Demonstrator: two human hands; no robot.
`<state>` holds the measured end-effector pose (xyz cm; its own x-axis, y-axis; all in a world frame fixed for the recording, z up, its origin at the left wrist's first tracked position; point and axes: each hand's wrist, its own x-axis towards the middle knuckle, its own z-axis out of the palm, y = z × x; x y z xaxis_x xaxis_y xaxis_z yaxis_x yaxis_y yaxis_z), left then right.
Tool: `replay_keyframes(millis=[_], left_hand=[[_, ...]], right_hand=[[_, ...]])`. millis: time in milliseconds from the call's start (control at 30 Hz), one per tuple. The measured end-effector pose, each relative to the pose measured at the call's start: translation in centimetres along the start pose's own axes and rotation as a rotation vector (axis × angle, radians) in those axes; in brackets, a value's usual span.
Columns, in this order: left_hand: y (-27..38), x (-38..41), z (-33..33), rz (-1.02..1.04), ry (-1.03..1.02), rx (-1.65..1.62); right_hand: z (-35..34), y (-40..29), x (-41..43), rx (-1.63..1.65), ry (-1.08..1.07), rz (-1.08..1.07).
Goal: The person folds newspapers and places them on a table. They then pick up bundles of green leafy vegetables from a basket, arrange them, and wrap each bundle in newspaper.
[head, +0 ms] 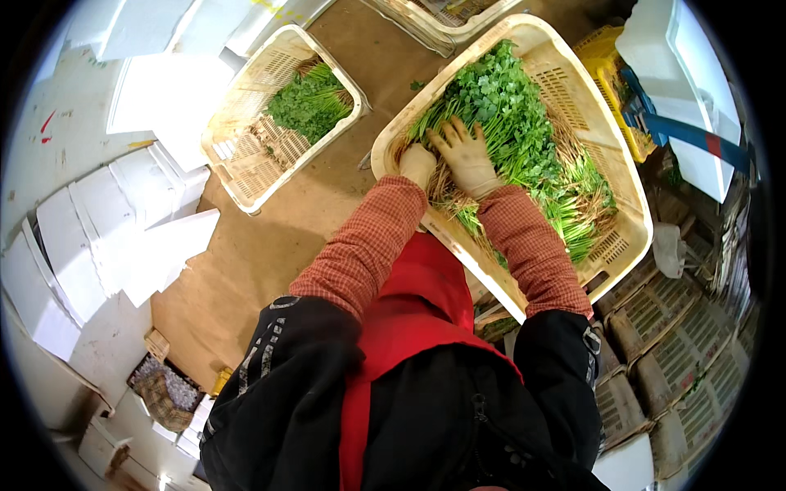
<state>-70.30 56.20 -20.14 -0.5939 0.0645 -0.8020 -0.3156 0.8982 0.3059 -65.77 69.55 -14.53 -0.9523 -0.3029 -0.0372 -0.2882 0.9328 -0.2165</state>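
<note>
A large cream plastic crate [638, 202] stands in front of me, holding bundles of leafy green herbs with thin stems and brown roots [509, 116]. Both of my hands wear pale, soiled gloves. Inside the crate's left end, my left hand [419, 164] is bent down at the root ends, its fingertips hidden, so its grip cannot be made out. Beside it, my right hand [463, 153] lies with fingers spread on the green stems. More bundles with roots showing lie at the crate's near right side [577, 208].
A second cream crate [270, 193] with fewer herb bundles [313, 101] stands on the brown floor [270, 258] to the left. White foam boxes [110, 215] line the left side. Stacked crates [669, 344] are at lower right, a yellow crate [605, 67] and blue strap [694, 135] at upper right.
</note>
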Motion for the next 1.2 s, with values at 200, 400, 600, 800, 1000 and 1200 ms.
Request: replay_keyframes(millis=[200, 400, 600, 800, 1000, 1200], left_hand=[[1.5, -4.9, 0.4, 0.175, 0.150, -0.012], [1.3, -4.8, 0.5, 0.159, 0.181, -0.120], [1.2, -7.3, 1.0, 0.249, 0.276, -0.232], [-0.3, -10.9, -1.0, 0.439, 0.378, -0.654], [-1.3, -9.7, -1.5, 0.162, 0.249, -0.821], [1.7, -8.6, -0.6, 0.123, 0.300, -0.519]], right_hand=[[0.3, 0.1, 1.4, -0.088, -0.267, -0.073], [-0.7, -0.2, 1.5, -0.055, -0.203, -0.117], [2.2, -0.2, 1.7, 0.003, -0.071, -0.088], [-0.6, 3.9, 0.1, 0.223, 0.135, -0.130], [-4.3, 8.1, -1.4, 0.428, 0.218, -0.099], [-3.8, 8.6, -1.8, 0.479, 0.221, -0.054]])
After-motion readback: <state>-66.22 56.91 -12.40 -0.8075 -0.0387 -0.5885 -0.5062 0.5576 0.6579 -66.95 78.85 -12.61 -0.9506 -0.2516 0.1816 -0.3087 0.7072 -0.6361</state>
